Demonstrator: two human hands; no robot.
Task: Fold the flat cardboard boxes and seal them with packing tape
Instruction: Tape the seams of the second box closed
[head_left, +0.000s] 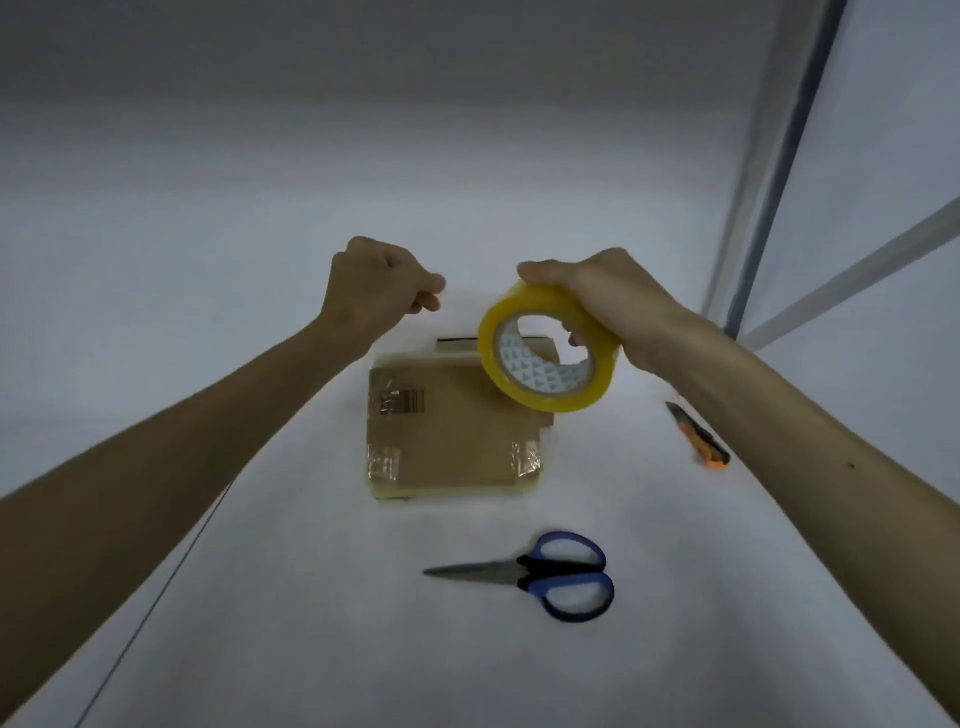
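Observation:
A small brown cardboard box lies on the white table, with clear tape on its corners and a barcode label at its upper left. Above its far right corner my right hand grips a yellow roll of packing tape, fingers through the core. My left hand is raised to the left of the roll, thumb and fingers pinched together on the pulled-out end of the clear tape, which is barely visible between hand and roll.
Blue-handled scissors lie shut on the table in front of the box. An orange and black utility knife lies to the right. A white wall stands behind, with a metal frame at the right.

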